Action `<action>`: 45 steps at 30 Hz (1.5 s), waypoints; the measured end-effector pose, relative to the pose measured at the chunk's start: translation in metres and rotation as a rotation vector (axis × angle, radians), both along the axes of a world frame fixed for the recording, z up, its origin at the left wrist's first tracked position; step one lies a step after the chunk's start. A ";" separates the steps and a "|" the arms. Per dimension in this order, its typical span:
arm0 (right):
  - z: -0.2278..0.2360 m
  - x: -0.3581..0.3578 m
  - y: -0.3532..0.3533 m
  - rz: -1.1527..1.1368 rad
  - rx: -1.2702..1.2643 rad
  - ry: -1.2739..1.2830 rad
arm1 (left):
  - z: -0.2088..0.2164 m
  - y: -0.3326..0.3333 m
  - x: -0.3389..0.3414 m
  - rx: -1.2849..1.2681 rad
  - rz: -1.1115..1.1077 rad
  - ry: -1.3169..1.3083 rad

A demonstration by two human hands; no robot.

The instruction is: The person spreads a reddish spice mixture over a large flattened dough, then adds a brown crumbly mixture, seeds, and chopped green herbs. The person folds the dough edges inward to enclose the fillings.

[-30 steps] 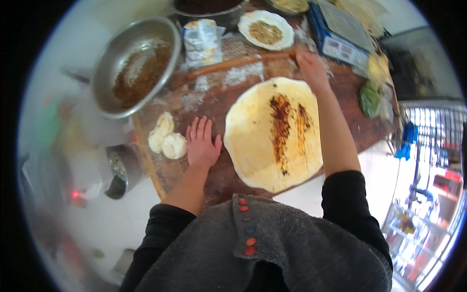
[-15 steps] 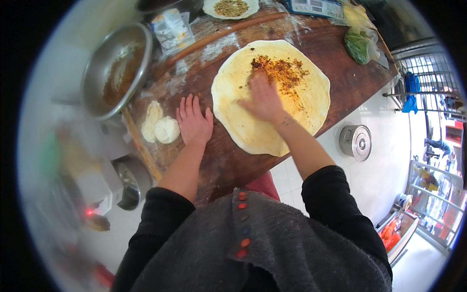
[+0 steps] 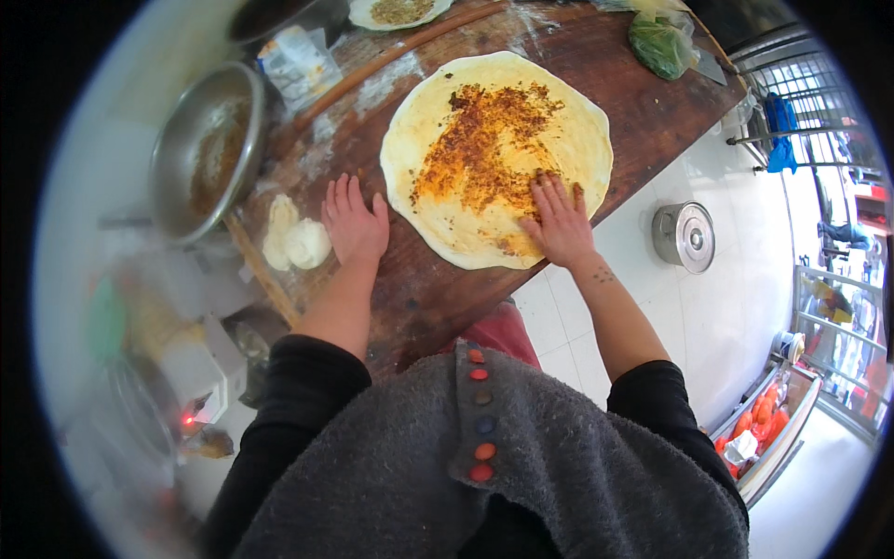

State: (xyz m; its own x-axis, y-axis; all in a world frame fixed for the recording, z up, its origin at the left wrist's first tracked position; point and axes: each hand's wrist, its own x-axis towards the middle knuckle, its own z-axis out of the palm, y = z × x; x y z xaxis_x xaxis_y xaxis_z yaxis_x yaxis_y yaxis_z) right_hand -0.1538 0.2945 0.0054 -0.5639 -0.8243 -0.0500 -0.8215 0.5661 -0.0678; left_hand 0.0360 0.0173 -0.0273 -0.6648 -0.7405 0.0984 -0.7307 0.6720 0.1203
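Observation:
A large round sheet of rolled-out dough (image 3: 419,121) lies on the wooden table. Reddish-brown seasoning paste (image 3: 484,140) is smeared over its middle, thickest at the top and left. My right hand (image 3: 562,222) rests flat on the sheet's lower right part, fingers stretched out on the paste, holding nothing. Left of the sheet, my left hand (image 3: 356,222) lies on the tabletop with fingers extended and the palm down. Just beside it on the left sit pale dough lumps (image 3: 305,244), close to its fingers.
A rolling pin (image 3: 410,54) lies along the far side. Beyond it stands a plate of chopped bits (image 3: 396,11). A metal bowl (image 3: 207,154) is at the left edge, near a plastic packet (image 3: 298,67). Bagged greens (image 3: 661,47) lie far right; a lidded pot (image 3: 684,237) stands on the floor.
My right hand has swept toward the lower right of the dough, and the paste now covers a wider area to the left and below. My left hand stays by the dough lumps.

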 end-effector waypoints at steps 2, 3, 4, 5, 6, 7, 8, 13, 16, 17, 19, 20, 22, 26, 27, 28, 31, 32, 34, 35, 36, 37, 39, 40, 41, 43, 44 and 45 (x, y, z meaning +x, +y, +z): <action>0.009 -0.004 -0.001 -0.084 -0.026 -0.012 | 0.000 -0.001 -0.001 0.014 0.001 0.025; 0.014 0.000 -0.007 -0.147 -0.034 -0.040 | 0.001 0.000 0.000 0.022 0.003 0.032; 0.019 0.004 -0.015 -0.245 -0.008 -0.073 | 0.002 0.000 0.000 0.026 0.000 0.033; 0.023 0.014 -0.024 -0.125 -0.066 -0.030 | 0.002 0.000 0.000 0.029 -0.002 0.037; 0.024 0.029 -0.035 0.018 -0.020 -0.087 | 0.003 0.000 0.000 0.011 -0.010 0.049; 0.023 0.040 -0.044 0.128 -0.007 -0.130 | 0.003 0.000 0.000 0.025 -0.009 0.055; 0.020 0.049 -0.050 0.228 0.016 -0.211 | 0.003 0.000 0.000 0.019 -0.014 0.063; -0.011 -0.019 -0.029 0.023 0.032 -0.093 | 0.002 0.000 0.002 -0.008 -0.042 0.094; -0.032 -0.088 -0.023 -0.179 -0.057 0.020 | 0.001 -0.001 0.002 -0.022 -0.062 0.107; -0.035 -0.109 -0.026 -0.233 -0.080 0.030 | 0.001 -0.001 0.002 -0.029 -0.062 0.105; -0.034 -0.137 -0.042 -0.349 -0.122 0.043 | 0.002 0.000 0.001 -0.043 -0.065 0.105; -0.034 -0.143 -0.057 -0.428 -0.110 0.065 | 0.002 0.000 0.001 -0.051 -0.066 0.109; -0.032 -0.144 -0.095 -0.623 -0.051 0.085 | 0.003 0.001 0.001 -0.059 -0.056 0.103; -0.030 -0.112 -0.174 -0.465 -0.180 -0.028 | 0.002 0.002 0.000 -0.041 -0.030 0.069; -0.030 -0.101 -0.194 -0.398 -0.174 -0.040 | 0.002 0.002 0.000 -0.039 -0.028 0.070; -0.029 -0.086 -0.209 -0.293 -0.113 -0.040 | 0.001 0.002 0.000 -0.048 -0.032 0.077; -0.026 -0.022 -0.234 0.027 -0.142 0.036 | 0.002 0.002 -0.001 -0.051 -0.023 0.060; -0.023 -0.007 -0.231 0.073 -0.088 0.000 | 0.002 0.002 -0.001 -0.044 -0.027 0.058; -0.015 0.021 -0.222 0.186 -0.109 0.001 | 0.004 0.002 -0.001 -0.021 -0.017 0.044; -0.011 0.031 -0.214 0.239 -0.110 -0.066 | 0.004 0.002 -0.002 -0.017 -0.007 0.030; -0.008 0.034 -0.204 0.287 -0.095 -0.105 | 0.005 0.003 -0.001 -0.015 -0.013 0.045; -0.005 0.033 -0.198 0.347 -0.028 -0.166 | 0.005 0.003 -0.001 -0.010 -0.009 0.051; -0.004 0.021 -0.192 0.352 -0.056 -0.122 | 0.006 0.003 -0.001 -0.021 -0.016 0.065; -0.005 0.014 -0.191 0.367 -0.053 -0.132 | 0.006 0.003 -0.001 -0.010 -0.007 0.062; -0.007 0.004 -0.193 0.383 -0.082 0.133 | 0.006 0.003 -0.001 0.005 0.001 0.054; -0.011 0.000 -0.194 0.308 -0.105 -0.021 | 0.006 0.002 0.000 0.020 -0.003 0.046; -0.012 0.001 -0.191 0.262 -0.155 -0.055 | 0.007 0.002 0.001 0.029 0.005 0.034; -0.011 0.006 -0.184 0.307 -0.245 -0.040 | 0.007 0.001 -0.001 0.034 0.014 0.026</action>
State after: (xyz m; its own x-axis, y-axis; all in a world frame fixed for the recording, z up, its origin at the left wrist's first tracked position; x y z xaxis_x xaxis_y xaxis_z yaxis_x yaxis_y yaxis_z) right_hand -0.1473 0.1106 -0.0058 -0.2910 -0.9446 0.1520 -0.9441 0.2578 -0.2054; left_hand 0.0350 0.0186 -0.0203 -0.6517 -0.7531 0.0902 -0.7364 0.6568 0.1624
